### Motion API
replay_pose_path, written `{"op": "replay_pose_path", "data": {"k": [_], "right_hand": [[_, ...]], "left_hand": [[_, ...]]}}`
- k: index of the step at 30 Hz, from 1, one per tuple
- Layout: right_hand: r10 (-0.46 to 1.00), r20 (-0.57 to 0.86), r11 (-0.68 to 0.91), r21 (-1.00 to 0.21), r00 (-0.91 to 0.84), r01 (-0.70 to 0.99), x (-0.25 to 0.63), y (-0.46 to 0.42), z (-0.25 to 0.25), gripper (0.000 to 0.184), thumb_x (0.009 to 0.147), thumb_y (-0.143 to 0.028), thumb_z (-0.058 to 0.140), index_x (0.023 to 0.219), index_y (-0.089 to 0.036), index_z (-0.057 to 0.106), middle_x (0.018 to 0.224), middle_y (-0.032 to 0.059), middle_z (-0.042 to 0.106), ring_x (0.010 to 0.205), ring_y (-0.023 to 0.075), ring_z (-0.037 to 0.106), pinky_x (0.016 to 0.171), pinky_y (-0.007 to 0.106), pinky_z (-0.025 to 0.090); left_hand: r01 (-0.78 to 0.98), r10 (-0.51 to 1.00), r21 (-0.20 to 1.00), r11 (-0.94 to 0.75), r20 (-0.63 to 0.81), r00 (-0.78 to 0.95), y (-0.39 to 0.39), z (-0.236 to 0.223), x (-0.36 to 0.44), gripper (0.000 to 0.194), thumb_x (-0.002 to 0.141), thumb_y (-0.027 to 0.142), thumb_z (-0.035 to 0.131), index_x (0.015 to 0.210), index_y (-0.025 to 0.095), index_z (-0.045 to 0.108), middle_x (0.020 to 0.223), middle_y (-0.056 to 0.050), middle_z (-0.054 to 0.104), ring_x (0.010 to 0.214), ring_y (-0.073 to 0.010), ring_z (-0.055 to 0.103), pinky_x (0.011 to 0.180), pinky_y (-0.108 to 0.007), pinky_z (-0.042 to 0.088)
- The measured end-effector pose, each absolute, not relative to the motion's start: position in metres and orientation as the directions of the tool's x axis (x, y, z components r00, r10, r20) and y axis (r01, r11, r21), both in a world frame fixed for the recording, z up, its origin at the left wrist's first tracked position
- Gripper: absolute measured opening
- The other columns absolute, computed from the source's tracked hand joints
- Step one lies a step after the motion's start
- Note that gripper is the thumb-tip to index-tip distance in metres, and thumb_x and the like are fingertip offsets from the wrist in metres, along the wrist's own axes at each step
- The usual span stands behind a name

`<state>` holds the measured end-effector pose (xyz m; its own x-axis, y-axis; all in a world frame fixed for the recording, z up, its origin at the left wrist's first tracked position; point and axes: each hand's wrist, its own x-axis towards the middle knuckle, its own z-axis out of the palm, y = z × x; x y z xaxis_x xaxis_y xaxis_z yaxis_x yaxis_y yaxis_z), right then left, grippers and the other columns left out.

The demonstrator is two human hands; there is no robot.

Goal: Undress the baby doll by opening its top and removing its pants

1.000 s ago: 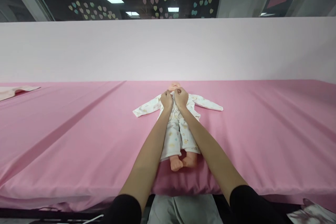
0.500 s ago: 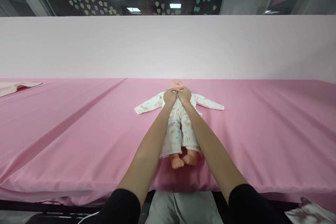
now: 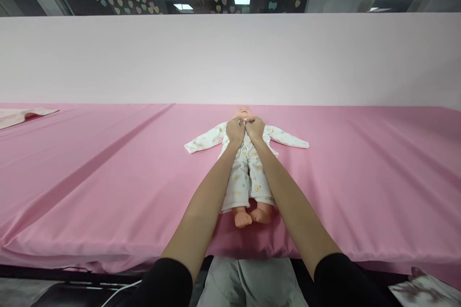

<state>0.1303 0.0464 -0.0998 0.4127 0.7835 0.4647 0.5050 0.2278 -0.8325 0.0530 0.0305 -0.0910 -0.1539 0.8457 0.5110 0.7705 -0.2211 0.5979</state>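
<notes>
A baby doll (image 3: 247, 217) lies on its back on the pink table (image 3: 108, 172), feet towards me, head at the far end. It wears a white printed romper (image 3: 248, 177) with both sleeves spread out flat to the sides. My left hand (image 3: 235, 131) and my right hand (image 3: 255, 129) are both closed at the doll's chest just below the chin, knuckles nearly touching, pinching the garment's front edges at the neckline. The hands hide the collar and most of the doll's head.
A pale pink garment (image 3: 21, 115) lies at the far left of the table. A light pink partition wall (image 3: 230, 57) runs behind the table. A patterned cloth (image 3: 425, 290) shows at the bottom right below the table edge.
Both hands have drawn closer together at the doll's neckline and shifted slightly up the chest. The view has tilted a little downward.
</notes>
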Motion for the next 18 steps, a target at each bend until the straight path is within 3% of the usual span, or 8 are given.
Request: {"op": "replay_pose_path", "data": {"k": [6, 11, 18], "right_hand": [[0.773, 0.455, 0.266, -0.866, 0.442, 0.424, 0.130, 0.044, -0.100, 0.007, 0.070, -0.012, 0.058, 0.075, -0.015, 0.063, 0.079, 0.0049, 0.069, 0.074, 0.0166, 0.064, 0.074, 0.024, 0.046], [0.726, 0.508, 0.304, -0.842, 0.463, 0.447, 0.131, 0.037, -0.101, 0.021, 0.073, -0.010, 0.051, 0.089, -0.015, 0.062, 0.083, 0.0038, 0.069, 0.078, 0.0148, 0.064, 0.077, 0.022, 0.045], [0.805, 0.492, 0.356, -0.848, 0.333, 0.392, 0.133, 0.030, -0.105, 0.036, 0.076, -0.010, 0.043, 0.108, -0.018, 0.057, 0.096, 0.0030, 0.069, 0.088, 0.0138, 0.064, 0.079, 0.022, 0.046]], "left_hand": [[0.758, 0.862, 0.612, -0.228, 0.488, -0.135, 0.035, -0.095, 0.051, 0.030, 0.090, 0.030, 0.042, 0.103, 0.025, 0.067, 0.092, -0.006, 0.071, 0.086, -0.0210, 0.063, 0.071, -0.027, 0.041], [0.717, 0.872, 0.647, -0.260, 0.476, -0.113, 0.034, -0.095, 0.050, 0.029, 0.091, 0.035, 0.041, 0.103, 0.026, 0.066, 0.088, -0.003, 0.071, 0.083, -0.0191, 0.063, 0.069, -0.026, 0.041], [0.675, 0.899, 0.688, -0.266, 0.429, -0.084, 0.026, -0.090, 0.049, 0.027, 0.088, 0.034, 0.046, 0.101, 0.024, 0.067, 0.089, -0.002, 0.071, 0.084, -0.0180, 0.063, 0.070, -0.025, 0.041]]}}
